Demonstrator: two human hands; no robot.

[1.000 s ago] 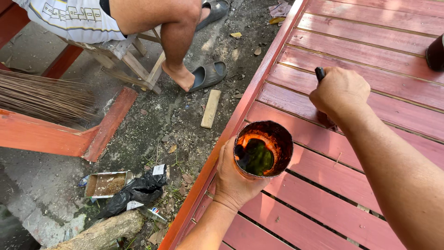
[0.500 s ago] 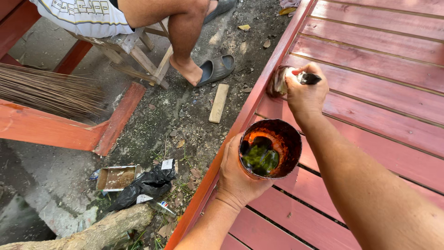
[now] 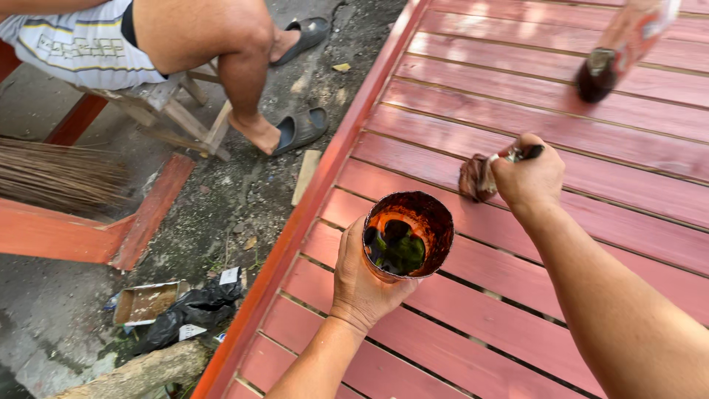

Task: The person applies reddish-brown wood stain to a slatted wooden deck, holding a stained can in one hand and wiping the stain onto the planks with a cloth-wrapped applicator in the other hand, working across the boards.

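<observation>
broom, seated person, sandals, bottle

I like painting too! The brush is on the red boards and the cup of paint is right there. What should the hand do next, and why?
Probably drag the brush along its slat: the right hand presses its bristles there, and the left hand holds the paint cup aside.

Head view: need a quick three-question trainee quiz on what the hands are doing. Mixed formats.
1. True or false: the left hand holds an open container with dark liquid inside.
2. The right hand grips which item? A) broom B) paintbrush C) bottle
3. Fill in: the brush bristles rest on the red slatted ____.

Key: 1 true; 2 B; 3 surface. The bottle lies apart on the slats, and the broom lies on the ground to the left, near a seated person.
</observation>
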